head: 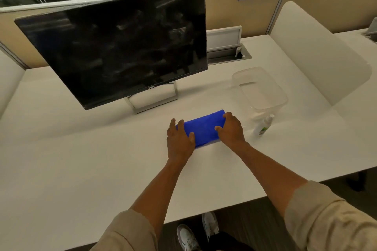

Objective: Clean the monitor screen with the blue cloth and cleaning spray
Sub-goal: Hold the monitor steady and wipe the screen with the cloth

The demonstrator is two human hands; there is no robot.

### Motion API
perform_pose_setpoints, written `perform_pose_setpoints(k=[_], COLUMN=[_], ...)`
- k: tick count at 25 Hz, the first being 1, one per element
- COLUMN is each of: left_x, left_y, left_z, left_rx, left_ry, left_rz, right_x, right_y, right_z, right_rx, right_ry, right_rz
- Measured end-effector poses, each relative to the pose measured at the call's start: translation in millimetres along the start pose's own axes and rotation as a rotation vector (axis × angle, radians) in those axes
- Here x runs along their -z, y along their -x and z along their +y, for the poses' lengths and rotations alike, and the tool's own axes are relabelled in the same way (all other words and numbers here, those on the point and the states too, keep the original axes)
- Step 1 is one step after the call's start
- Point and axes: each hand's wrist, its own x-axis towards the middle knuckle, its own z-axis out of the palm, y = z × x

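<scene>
Monitor screen point(122, 47) stands at 11 o'clock of the view on a white desk point(61, 149), tilted back on a silver stand point(155, 98). Pale streaks and smears are seen across the dark panel, so the wipe is judged not finished, or not begun; which of the two cannot be told.

A clear plastic container point(260, 89) sits at 2 o'clock from the hands, apparently empty.

Blue cloth point(204, 127) lies folded flat on the desk, in front of the monitor stand at 12 o'clock from the person, with both hands placed on it. Left hand point(179, 138) is laid over the cloth's left end, fingers spread and flat, thumb resting on top of the fabric. Right hand point(231, 128) is laid over the right end, fingers curled down over the edge, thumb on top. Whether the cloth is gripped or only pressed cannot be told.

Cleaning spray bottle point(263, 125) stands at 3 o'clock from the right hand, just beside it, not touched, nozzle up.

Step in hand is judged to be squaring up or taking up the cloth. To do it well:
- cloth kept folded into a firm pad, clean face outward
- spray applied to the cloth, not the panel
- bottle to be reached with the right hand, being nearest
- panel braced at one edge while wiped, since the stand looks light
</scene>
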Motion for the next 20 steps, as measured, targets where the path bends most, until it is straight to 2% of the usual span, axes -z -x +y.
perform_pose_setpoints(k=[3, 6, 12, 16, 20], left_x=[-1.8, -0.7, 6.5, 7.5, 8.4], left_y=[-6.6, -14.8, -26.0, -32.6, -37.1], left_z=[-1.5, -2.7, -17.9, -21.5, -23.2], left_rx=[0.090, 0.089, 0.032, 0.094, 0.080], left_ry=[0.039, 0.027, -0.028, 0.031, 0.073], left_rz=[0.010, -0.017, -0.089, -0.111, -0.107], right_x=[-12.8, -19.7, -19.0, -20.1, -16.8], right_y=[-5.3, -7.0, -15.8, -23.0, -28.5], right_z=[-3.7, -5.4, -4.2, -2.4, 0.2], right_rx=[-0.054, -0.134, -0.324, -0.337, -0.309], right_ry=[0.038, 0.052, -0.191, -0.197, -0.250], right_rz=[-0.022, -0.020, -0.042, -0.093, -0.098])
